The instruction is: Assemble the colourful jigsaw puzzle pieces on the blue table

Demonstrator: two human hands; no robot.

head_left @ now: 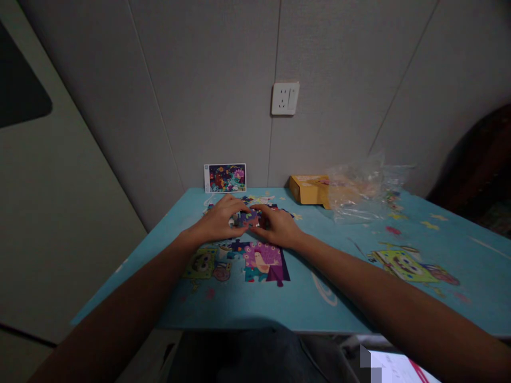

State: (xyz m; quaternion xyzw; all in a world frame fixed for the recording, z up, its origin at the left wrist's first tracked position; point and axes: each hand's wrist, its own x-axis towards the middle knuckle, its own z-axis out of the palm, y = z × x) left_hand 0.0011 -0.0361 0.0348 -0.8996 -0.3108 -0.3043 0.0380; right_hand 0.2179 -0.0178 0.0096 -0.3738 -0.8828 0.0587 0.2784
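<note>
My left hand (221,219) and my right hand (280,226) face each other over the table. Their thumbs and forefingers curl around a small dark section of jigsaw puzzle (248,218), gripping it from both sides. Whether it is one piece or several joined ones is hard to tell. Nearer to me lies a joined puzzle section (261,260) with a pink curly-haired figure and purple shapes. Behind my fingers, more dark puzzle pieces (271,207) show in part; my hands hide the rest.
A picture card (225,178) with a colourful scene leans against the wall. At the back right, a yellow box (309,190) lies beside a crumpled clear plastic bag (355,191). The blue table (255,311) has printed cartoon figures. A wall socket (285,98) is above.
</note>
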